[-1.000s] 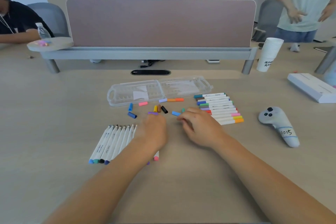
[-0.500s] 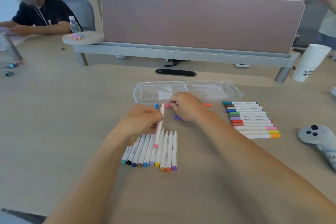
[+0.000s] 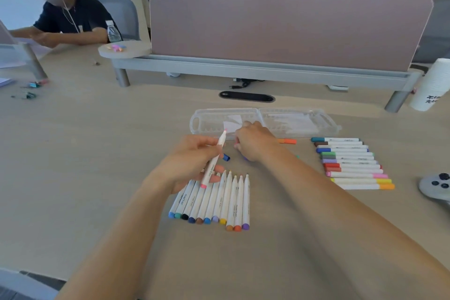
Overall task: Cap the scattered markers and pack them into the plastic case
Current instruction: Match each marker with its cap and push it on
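Capping in hand: left grip (image 3: 194, 161) pinching the uncapped pink-tipped white marker (image 3: 214, 161) just before the clear plastic case (image 3: 299, 120), right grip (image 3: 253, 141) curling over loose caps there, closure unclear, presumably needing the pink cap next.

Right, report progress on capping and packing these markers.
Done: a row of capped markers lies at the right. In hand: the left hand holds an uncapped pink marker; the right hand reaches among loose caps, near the orange cap. Left: eleven uncapped markers wait, and the clear plastic case lies open, apparently empty.
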Tool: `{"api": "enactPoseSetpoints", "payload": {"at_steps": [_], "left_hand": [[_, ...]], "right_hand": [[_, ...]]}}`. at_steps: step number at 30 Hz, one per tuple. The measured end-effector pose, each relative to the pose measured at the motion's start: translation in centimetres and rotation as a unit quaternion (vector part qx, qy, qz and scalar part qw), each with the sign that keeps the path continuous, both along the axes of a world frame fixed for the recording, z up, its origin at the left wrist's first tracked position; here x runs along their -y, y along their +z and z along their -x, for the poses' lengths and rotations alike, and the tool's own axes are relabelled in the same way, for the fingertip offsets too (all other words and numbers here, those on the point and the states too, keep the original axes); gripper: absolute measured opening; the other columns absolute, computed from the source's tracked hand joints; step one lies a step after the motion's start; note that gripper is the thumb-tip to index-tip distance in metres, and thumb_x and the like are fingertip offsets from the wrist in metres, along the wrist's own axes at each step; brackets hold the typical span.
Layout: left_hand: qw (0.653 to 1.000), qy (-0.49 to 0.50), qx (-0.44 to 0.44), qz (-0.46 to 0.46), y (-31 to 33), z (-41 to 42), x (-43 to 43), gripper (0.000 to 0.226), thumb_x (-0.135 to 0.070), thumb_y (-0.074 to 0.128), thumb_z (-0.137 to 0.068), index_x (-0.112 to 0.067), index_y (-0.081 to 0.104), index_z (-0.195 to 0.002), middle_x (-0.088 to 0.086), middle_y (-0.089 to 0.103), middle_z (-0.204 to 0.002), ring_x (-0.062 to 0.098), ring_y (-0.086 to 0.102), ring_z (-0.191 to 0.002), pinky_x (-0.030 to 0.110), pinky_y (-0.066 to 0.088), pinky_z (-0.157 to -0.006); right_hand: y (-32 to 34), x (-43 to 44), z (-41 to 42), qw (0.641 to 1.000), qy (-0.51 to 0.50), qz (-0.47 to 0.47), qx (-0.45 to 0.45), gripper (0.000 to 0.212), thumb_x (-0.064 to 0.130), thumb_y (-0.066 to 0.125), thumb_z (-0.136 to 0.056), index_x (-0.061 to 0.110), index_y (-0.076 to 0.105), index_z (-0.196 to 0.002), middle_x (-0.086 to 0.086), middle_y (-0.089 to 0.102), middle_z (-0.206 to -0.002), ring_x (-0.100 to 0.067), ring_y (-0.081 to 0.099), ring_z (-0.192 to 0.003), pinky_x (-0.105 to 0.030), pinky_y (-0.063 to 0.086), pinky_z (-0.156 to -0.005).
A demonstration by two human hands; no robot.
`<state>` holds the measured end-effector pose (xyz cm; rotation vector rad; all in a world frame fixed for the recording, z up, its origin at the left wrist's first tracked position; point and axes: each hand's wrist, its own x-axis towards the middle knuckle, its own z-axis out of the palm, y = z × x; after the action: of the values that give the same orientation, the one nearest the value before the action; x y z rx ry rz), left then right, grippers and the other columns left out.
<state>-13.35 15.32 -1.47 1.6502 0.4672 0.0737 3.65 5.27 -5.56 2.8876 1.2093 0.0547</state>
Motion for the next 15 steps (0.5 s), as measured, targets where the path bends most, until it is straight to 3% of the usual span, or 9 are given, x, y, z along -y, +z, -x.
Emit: {"api": "enactPoseSetpoints", "payload": {"at_steps": [4, 7, 9, 12, 15], "left_hand": [[0.998, -0.013, 0.028, -0.052, 0.1, 0.0, 0.3, 0.015, -0.019, 0.054, -0.099, -0.020, 0.062, -0.112, 0.006, 0.070, -0.088, 0.014, 0.063, -0.060, 0.029, 0.056, -0.056], [0.990, -0.042, 0.057, -0.126, 0.0, -0.2, 0.7, 0.016, -0.021, 0.052, -0.100, -0.024, 0.064, -0.109, 0.000, 0.068, -0.081, 0.008, 0.053, -0.051, 0.020, 0.041, -0.045], [0.980, -0.074, 0.081, -0.169, -0.1, -0.8, 1.2, 0.016, -0.020, 0.050, -0.100, -0.027, 0.064, -0.107, -0.002, 0.065, -0.077, 0.008, 0.048, -0.051, 0.020, 0.040, -0.047], [0.950, -0.128, 0.116, -0.260, -0.3, -2.4, 2.6, 0.017, -0.023, 0.051, -0.100, -0.033, 0.063, -0.105, -0.008, 0.061, -0.073, 0.006, 0.047, -0.054, 0.022, 0.041, -0.052], [0.911, -0.151, 0.148, -0.354, -1.3, -3.9, 4.5, 0.016, -0.029, 0.054, -0.098, -0.036, 0.064, -0.108, -0.011, 0.061, -0.074, 0.005, 0.049, -0.056, 0.023, 0.038, -0.054]], "right_hand": [[-0.1, 0.4, -0.2, 0.999, 0.022, 0.011, 0.023, 0.018, 0.031, 0.050, -0.099, 0.022, 0.061, -0.109, -0.005, 0.050, -0.118, -0.028, 0.041, -0.111, -0.040, 0.038, -0.091], [0.4, 2.4, 0.4, 0.994, 0.035, -0.105, -0.011, 0.007, 0.024, 0.045, -0.099, 0.023, 0.052, -0.098, 0.000, 0.057, -0.102, -0.026, 0.049, -0.100, -0.039, 0.042, -0.082], [1.3, 5.1, 1.2, 0.968, 0.030, -0.240, -0.072, 0.007, 0.021, 0.045, -0.100, 0.022, 0.052, -0.099, 0.003, 0.061, -0.092, -0.020, 0.056, -0.086, -0.036, 0.046, -0.071], [2.0, 10.6, 2.6, 0.922, 0.013, -0.367, -0.119, 0.011, 0.016, 0.052, -0.099, 0.024, 0.057, -0.094, 0.010, 0.060, -0.085, 0.000, 0.052, -0.069, -0.015, 0.038, -0.063], [1.5, 15.2, 4.2, 0.861, -0.019, -0.472, -0.189, 0.014, 0.011, 0.059, -0.096, 0.024, 0.060, -0.088, 0.009, 0.057, -0.076, -0.003, 0.046, -0.058, -0.015, 0.038, -0.059]]}}
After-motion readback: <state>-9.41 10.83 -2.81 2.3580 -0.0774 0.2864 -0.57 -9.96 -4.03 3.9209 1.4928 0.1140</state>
